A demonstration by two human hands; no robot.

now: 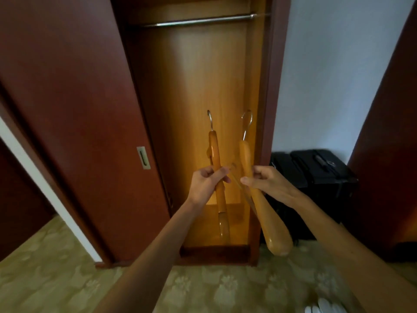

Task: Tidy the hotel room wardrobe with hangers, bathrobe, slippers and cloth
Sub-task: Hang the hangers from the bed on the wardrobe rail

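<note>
Item one: a honey-coloured varnished wooden hanger with a steel hook [216,163], gripped at mid-length by our left hand [206,185], fingers and thumb curled round the wood. It stands nearly upright, hook uppermost, its lower arm running down below the hand.

Item two: a second, broader wooden hanger of the same amber finish with a steel hook [259,199], held in our right hand [267,181], thumb and fingers pinching it near the upper part. Its rounded shoulder end hangs down and toward us below the hand; its thin crossbar slants between the two hands. The two hangers sit just beside each other, apart at the hooks.

Item three: the chrome hanging rail [203,21], well above both hands and bare along its visible length.

Item four: the open wardrobe of light wood inside and reddish-brown sliding door [74,123], directly beyond the hands; its floor shows nothing lying on it.

Item five: a black soft suitcase [316,175], beyond and right of our right hand.

Item six: something white [325,308] on the patterned carpet, below our right forearm; possibly slippers, we cannot tell.

Progress, as we judge it: early. Neither hanger is on the rail yet; bathrobe and cloth are not in view, so those steps appear outstanding.
</note>
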